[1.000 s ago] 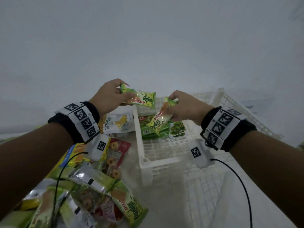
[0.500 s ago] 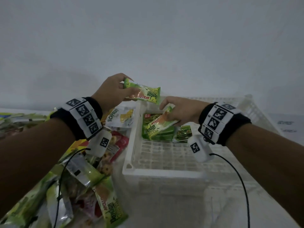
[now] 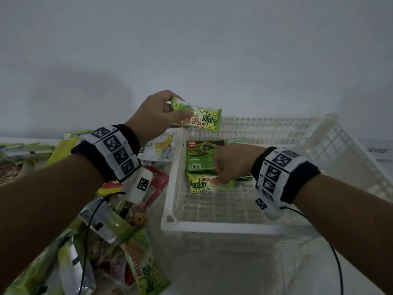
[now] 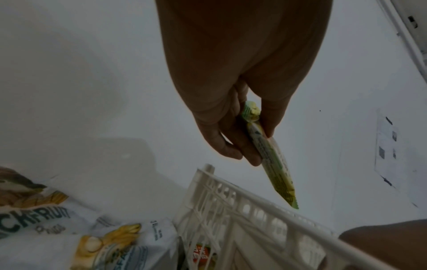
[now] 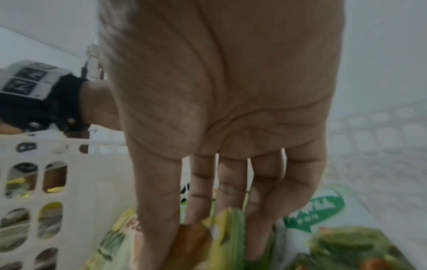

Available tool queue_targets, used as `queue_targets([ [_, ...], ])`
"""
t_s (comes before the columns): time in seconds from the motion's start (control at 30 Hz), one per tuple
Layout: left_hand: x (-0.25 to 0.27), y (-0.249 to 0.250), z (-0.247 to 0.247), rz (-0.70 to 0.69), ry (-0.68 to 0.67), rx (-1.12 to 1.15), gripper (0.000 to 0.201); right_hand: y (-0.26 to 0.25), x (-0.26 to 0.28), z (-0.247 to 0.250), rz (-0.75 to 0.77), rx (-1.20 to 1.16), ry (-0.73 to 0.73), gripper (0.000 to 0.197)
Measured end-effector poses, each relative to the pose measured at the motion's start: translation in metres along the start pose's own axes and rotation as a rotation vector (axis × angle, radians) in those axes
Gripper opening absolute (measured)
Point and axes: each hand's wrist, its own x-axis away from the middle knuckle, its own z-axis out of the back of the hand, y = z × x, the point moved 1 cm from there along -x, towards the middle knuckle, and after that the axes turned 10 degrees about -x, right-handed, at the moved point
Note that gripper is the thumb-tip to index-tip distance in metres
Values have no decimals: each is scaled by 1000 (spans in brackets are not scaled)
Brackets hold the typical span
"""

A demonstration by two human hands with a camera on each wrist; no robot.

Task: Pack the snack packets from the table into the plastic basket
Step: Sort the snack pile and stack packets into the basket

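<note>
The right hand (image 3: 230,165) pinched a Pandan cake packet (image 3: 209,184) down on the floor of the plastic basket (image 3: 212,227). The left hand (image 3: 153,116) pinched a second Pandan packet (image 3: 202,121) above the basket's far left corner. I think that one needed to go in next.

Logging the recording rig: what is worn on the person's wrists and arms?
Forearms are bare, no sleeves. Each wrist has a black band wrapped with white square-code tags, plus a small white tagged camera box beneath; a thin black cable trails from each.
</note>
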Motion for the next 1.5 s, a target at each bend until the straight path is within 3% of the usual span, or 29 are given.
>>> queue_targets([
  [0.33,5,-5,8,-17,-8,32,33,-20,2,-5,42,214,113,31],
  [0.6,10,-10,15,-18,-3,46,33,-41,-8,-23,123,459,-24,47],
  [0.8,12,-14,16,-5,-7,48,33,-43,-11,-27,219,383,34,31],
  [1.13,17,-13,15,5,8,13,29,-40,-10,-27,240,389,102,36],
  [1.27,19,-12,15,-8,5,-17,30,-39,9,-9,292,400,322,35],
  [1.43,20,-6,15,-31,27,-41,27,-30,26,17,340,208,879,32],
  [1.5,21,-1,12,-39,34,-23,25,-22,25,18,277,48,998,48],
])
